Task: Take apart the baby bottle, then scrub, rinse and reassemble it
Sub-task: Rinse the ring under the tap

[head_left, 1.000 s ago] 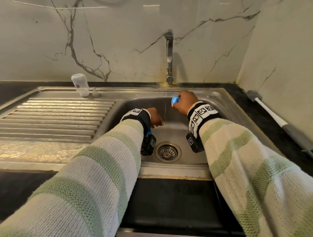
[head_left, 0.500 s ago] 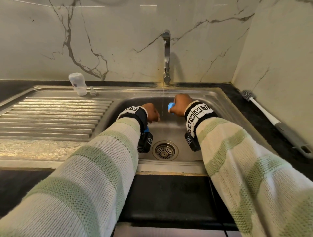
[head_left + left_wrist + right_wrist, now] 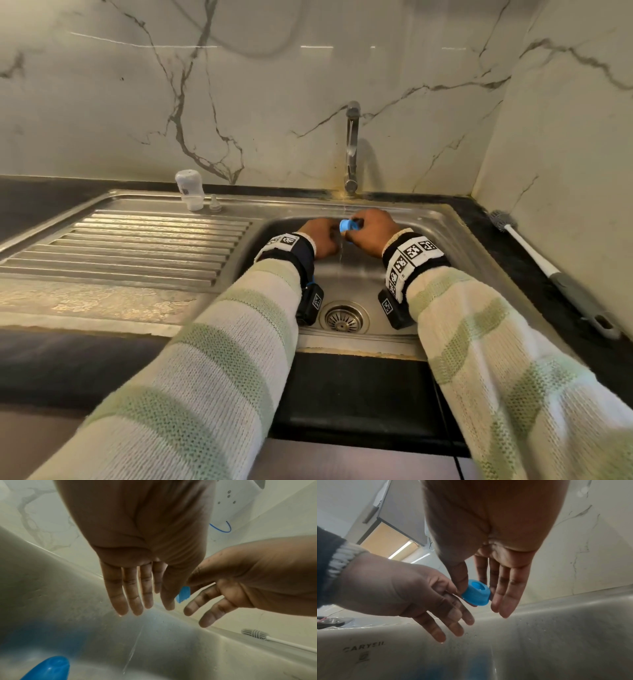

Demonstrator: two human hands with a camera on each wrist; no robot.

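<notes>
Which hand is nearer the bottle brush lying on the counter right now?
Right. The right hand is over the sink basin on the brush's side, pinching the blue collar ring; the left hand is beyond it, farther from the bottle brush.

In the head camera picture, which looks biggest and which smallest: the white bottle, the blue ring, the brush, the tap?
1. brush, nearer the camera
2. tap
3. white bottle
4. blue ring, partly hidden by the right hand

We see a bright blue collar ring (image 3: 476, 593), cream sleeves (image 3: 212, 370) banded in pale green, a grey steel sink (image 3: 455, 233), a black bench (image 3: 363, 394), white marble wall (image 3: 257, 102) veined grey, and a grey-and-white brush (image 3: 534, 253) at right.
</notes>
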